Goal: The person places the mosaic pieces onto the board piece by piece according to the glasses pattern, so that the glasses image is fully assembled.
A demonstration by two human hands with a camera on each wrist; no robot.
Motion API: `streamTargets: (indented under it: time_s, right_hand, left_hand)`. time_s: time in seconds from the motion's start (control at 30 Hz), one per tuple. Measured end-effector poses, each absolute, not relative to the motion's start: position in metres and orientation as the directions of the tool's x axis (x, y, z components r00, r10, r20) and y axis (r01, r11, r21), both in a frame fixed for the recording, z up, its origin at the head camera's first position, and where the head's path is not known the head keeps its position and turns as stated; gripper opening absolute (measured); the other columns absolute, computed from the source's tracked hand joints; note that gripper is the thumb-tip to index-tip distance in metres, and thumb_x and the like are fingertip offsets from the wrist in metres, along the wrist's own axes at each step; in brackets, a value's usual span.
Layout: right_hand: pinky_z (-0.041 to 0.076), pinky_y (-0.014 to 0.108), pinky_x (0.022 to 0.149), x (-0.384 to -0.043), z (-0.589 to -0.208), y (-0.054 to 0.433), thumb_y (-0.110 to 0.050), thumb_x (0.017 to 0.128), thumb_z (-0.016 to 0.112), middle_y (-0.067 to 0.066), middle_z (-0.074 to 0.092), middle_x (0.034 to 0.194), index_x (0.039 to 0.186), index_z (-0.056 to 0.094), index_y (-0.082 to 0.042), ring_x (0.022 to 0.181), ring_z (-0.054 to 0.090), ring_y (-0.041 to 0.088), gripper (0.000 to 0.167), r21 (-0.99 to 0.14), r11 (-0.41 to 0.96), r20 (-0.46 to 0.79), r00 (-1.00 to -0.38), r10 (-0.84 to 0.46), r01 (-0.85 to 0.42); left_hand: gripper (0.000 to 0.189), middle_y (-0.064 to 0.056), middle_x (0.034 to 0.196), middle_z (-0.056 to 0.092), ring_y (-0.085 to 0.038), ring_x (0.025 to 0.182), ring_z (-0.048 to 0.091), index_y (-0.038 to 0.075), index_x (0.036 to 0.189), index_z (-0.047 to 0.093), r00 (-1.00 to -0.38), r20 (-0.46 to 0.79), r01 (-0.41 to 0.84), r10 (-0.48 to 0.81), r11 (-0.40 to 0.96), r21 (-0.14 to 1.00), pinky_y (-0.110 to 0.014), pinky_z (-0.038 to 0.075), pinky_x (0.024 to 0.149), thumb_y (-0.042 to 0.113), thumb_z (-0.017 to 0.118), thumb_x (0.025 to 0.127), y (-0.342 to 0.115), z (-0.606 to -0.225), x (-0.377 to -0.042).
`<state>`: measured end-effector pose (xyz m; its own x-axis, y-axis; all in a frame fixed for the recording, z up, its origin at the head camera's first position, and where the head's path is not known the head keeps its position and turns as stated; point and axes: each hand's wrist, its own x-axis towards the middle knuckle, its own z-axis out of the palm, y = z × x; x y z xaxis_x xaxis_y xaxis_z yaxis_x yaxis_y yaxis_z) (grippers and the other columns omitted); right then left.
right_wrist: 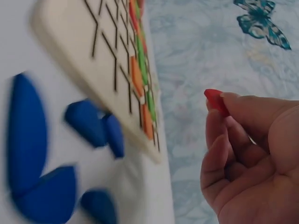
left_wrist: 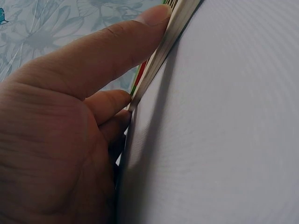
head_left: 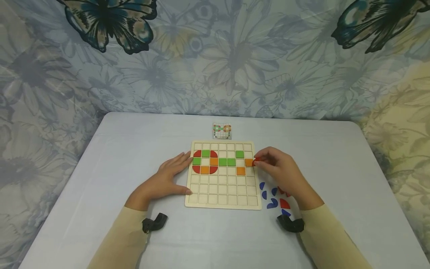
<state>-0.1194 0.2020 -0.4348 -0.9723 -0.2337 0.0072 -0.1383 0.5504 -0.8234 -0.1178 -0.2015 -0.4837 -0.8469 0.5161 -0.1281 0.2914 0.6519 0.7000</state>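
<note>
A pale wooden grid board [head_left: 222, 201] lies flat on the table. My left hand [head_left: 161, 181] rests along its left side, fingers spread and thumb tip at the edge near the front corner. My right hand [head_left: 282, 170] pinches a small red piece [right_wrist: 216, 101] between thumb and fingertips, close by the board's right edge. On the left of the grid, red rounded corner pieces [head_left: 196, 169] surround green and orange squares. Two green squares [head_left: 222, 162] sit side by side mid-board. Further right are a green square [head_left: 239, 154] and two orange squares, one of them [head_left: 240, 171] lower.
Several loose blue pieces [head_left: 272, 203] and a few red ones [head_left: 284, 203] lie right of the board, partly under the right forearm. A small pattern card [head_left: 222, 131] lies behind the board. White cloth covers the table [head_left: 111, 149]; a flowered backdrop hangs behind.
</note>
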Motion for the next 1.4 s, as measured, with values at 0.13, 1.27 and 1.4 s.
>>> streamTargets:
  time_s: [0.13, 1.27, 1.4]
  right_hand:
    - [0.055, 0.03, 0.081, -0.135, -0.431, 0.188, -0.012, 0.104, 0.078, 0.002, 0.075, 0.107, 0.117, 0.076, -0.008, 0.09, 0.066, 0.025, 0.014, -0.832, 0.542, -0.019, -0.969, -0.246, -0.121]
    - [0.053, 0.049, 0.098, -0.194, -0.448, 0.142, -0.016, 0.112, 0.062, 0.008, 0.071, 0.123, 0.123, 0.078, -0.014, 0.109, 0.064, 0.029, 0.019, -0.717, 0.692, -0.232, -0.907, -0.35, -0.083]
    - [0.052, 0.05, 0.099, -0.192, -0.447, 0.146, -0.027, 0.112, 0.064, 0.005, 0.072, 0.123, 0.131, 0.075, -0.014, 0.109, 0.064, 0.029, 0.025, -0.752, 0.655, -0.209, -0.915, -0.345, -0.075]
  left_hand:
    - [0.117, 0.006, 0.18, 0.016, -0.024, 0.166, 0.008, 0.013, 0.172, 0.034, -0.846, -0.129, 0.294, 0.518, 0.654, 0.697, -0.056, 0.006, 0.129, 0.05, 0.096, 0.08, -0.202, -0.484, -0.119]
    - [0.117, 0.004, 0.18, 0.016, -0.024, 0.166, 0.008, 0.012, 0.172, 0.034, -0.842, -0.129, 0.298, 0.524, 0.65, 0.699, -0.056, 0.006, 0.129, 0.048, 0.097, 0.079, -0.202, -0.483, -0.119]
    - [0.117, 0.004, 0.18, 0.016, -0.024, 0.166, 0.008, 0.011, 0.172, 0.035, -0.842, -0.129, 0.295, 0.524, 0.647, 0.703, -0.057, 0.006, 0.129, 0.048, 0.097, 0.08, -0.202, -0.482, -0.118]
